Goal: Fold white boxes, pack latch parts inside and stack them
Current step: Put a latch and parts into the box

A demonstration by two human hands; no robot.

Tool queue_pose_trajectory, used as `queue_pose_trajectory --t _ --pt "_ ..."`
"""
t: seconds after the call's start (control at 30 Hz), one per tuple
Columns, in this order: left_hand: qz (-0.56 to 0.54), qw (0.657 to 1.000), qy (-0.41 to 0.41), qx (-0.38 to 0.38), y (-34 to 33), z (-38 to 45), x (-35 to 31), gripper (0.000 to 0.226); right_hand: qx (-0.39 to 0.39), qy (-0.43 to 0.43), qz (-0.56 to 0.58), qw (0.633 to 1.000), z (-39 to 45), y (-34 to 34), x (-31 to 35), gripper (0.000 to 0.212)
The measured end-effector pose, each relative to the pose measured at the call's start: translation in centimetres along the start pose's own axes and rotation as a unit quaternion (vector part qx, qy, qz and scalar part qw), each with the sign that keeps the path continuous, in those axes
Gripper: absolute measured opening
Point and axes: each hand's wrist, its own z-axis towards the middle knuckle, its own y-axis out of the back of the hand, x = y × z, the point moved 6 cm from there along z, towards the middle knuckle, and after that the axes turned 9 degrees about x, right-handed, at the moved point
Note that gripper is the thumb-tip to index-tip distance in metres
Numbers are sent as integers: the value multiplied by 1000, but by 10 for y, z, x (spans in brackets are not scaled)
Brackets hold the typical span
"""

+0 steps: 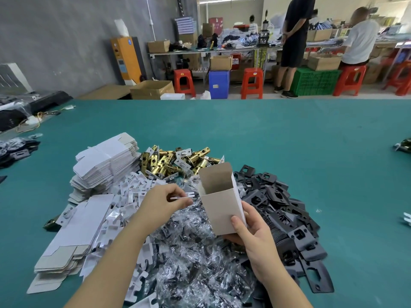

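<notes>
The step in hand looks to be loading the first piece into the folded white box (220, 203). To do it well, keep the box mouth upright and steady, bring the white card insert (182, 196) edge-on over the opening, and slide it down along a wall — not across the raised flap.

The right hand (251, 232) holds the box above the heap near the middle of the worktop (289, 134), thumb pressed on the near face, its grip clamped on the lower part. The left hand (162, 202) hovers just left of the box mouth, finger and thumb pinched together on the insert, which lies flat and points at the opening. Both forearms reach in from the near edge — brass latches (175, 161) lie far of the box, black plates (278, 205) to its right.
</notes>
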Motion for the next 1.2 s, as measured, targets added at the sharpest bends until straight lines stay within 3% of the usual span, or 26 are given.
queue_pose_trajectory --t 0.2,0.43,0.53,0.73,0.9,1.1,1.2 --pt "-110 994 12 -22 5 -8 -11 13 -3 -1 -2 1000 0 2 -1 38" --pt "-166 975 -90 -120 33 -27 -50 17 -3 -3 3 1000 0 0 1 38" --pt "-167 971 -125 -120 38 -29 -68 21 -1 -8 17 1000 0 0 1 38" --pt "34 976 -202 -78 21 -36 -101 25 -3 -9 19 1000 -1 -1 1 36" --pt "65 967 -209 -129 19 -34 -109 36 -7 -8 17 1000 -1 -1 1 42" --pt "198 944 -205 -164 8 -31 -121 15 -6 -7 20 1000 0 -2 1 44" --pt "261 936 -198 -128 -6 -29 -132 11 3 -6 21 1000 -1 -3 1 38"
